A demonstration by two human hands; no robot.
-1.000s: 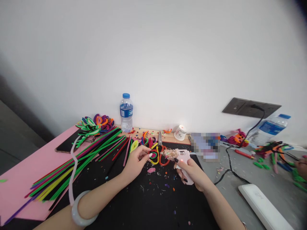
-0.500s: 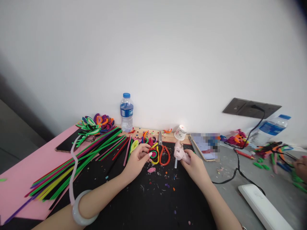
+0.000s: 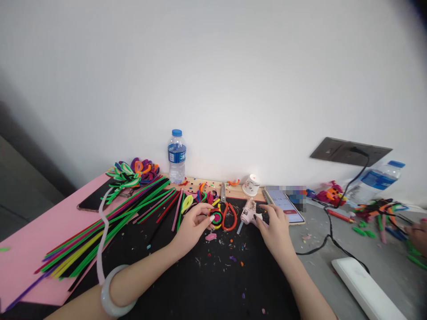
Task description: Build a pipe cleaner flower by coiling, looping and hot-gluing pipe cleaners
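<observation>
My left hand (image 3: 192,226) pinches a small round pipe-cleaner coil (image 3: 217,217), with rings of red and green around a pink middle. A pale pink glue gun (image 3: 247,215) lies on the black mat (image 3: 207,275), a clear glue stick poking out of its rear end. My right hand (image 3: 274,226) is beside the gun's handle with thumb and fingers apart; whether the thumb still touches the handle, I cannot tell. Orange-handled scissors (image 3: 229,217) lie between my hands. A pink oval piece (image 3: 211,237) rests just in front of the coil.
Long pipe cleaners (image 3: 110,235) fan out at left, beside looped petals (image 3: 128,173). A water bottle (image 3: 177,156) and a paper cup (image 3: 250,185) stand by the wall. A phone (image 3: 284,204), black cable (image 3: 315,252) and white power bank (image 3: 365,284) are at right. Another person's hand (image 3: 418,235) shows at the right edge.
My right hand has loosened from the glue gun and shifted slightly right, its fingers spreading. The gun now lies turned on the mat. My left hand keeps the coil, moved slightly right.
</observation>
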